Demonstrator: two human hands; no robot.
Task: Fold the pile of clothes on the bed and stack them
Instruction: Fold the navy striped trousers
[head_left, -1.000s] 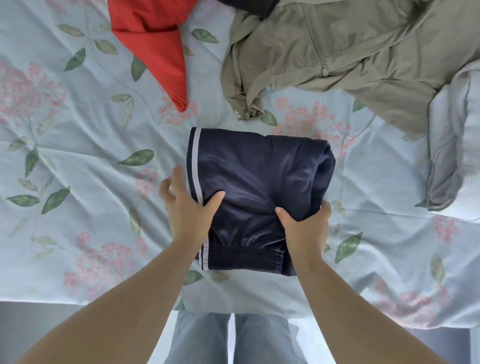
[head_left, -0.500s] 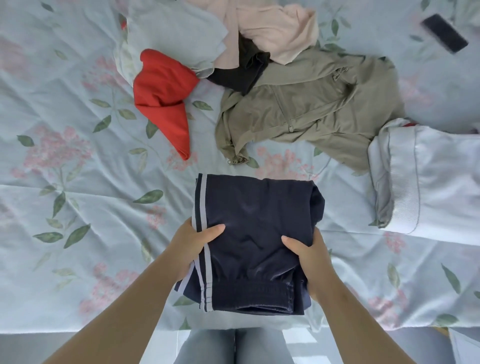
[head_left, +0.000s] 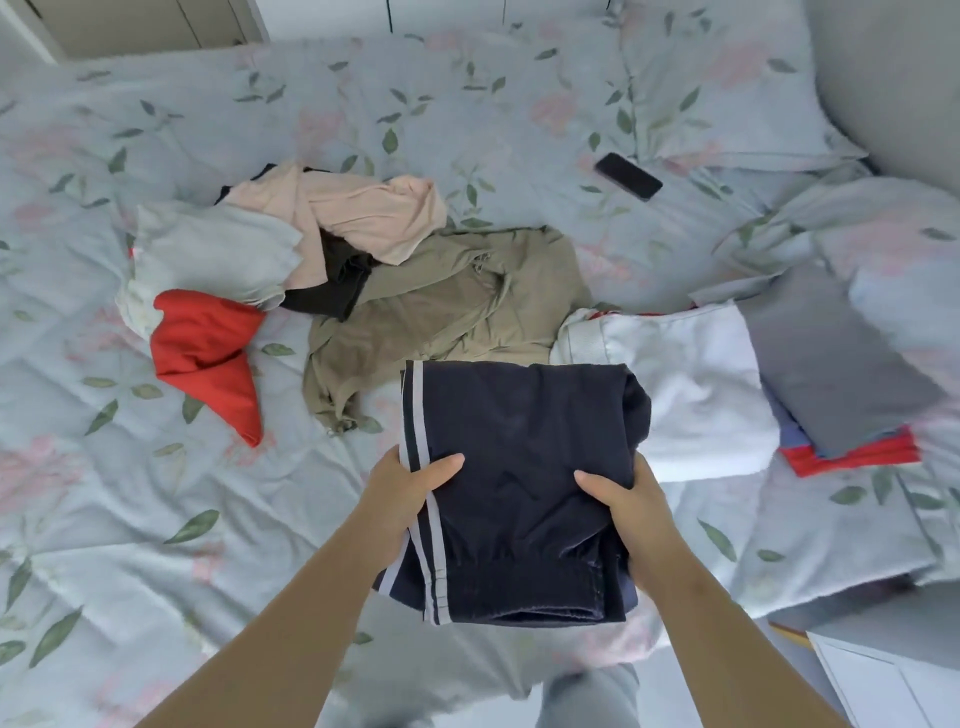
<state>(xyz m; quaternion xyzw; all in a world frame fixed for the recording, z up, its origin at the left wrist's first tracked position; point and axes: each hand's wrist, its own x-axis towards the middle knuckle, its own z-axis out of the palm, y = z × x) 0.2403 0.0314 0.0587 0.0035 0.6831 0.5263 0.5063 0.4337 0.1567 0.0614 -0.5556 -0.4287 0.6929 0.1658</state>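
- Lifted off the bedspread since a second ago, the folded navy trousers (head_left: 519, 467) now hang in both hands over the near edge of the bed (head_left: 156, 519). They sit further right, and their far right corner overlaps the white folded piece (head_left: 691, 395) in view.
- The left hand (head_left: 410, 499) grips the striped left edge, thumb on top and fingers underneath. The right hand (head_left: 628, 509) grips the right edge in the same way.
- The waistband end droops toward the person.
- Just beyond the white piece, a grey folded piece (head_left: 831, 364) tops a stack with blue and red edges showing beneath it.
- Bare bedspread lies left of the trousers, from the near edge up to the red garment (head_left: 208, 353), and also in front of the white piece.
- A crumpled olive jacket (head_left: 457, 312) lies just behind the trousers, with black (head_left: 332, 291), pink (head_left: 358, 213) and pale (head_left: 208, 254) garments heaped behind it.
- A phone (head_left: 628, 175) lies well apart, near the pillow (head_left: 727, 93).
- The pile and the stack lie as they did half a second ago. The view now takes in more of the bed.
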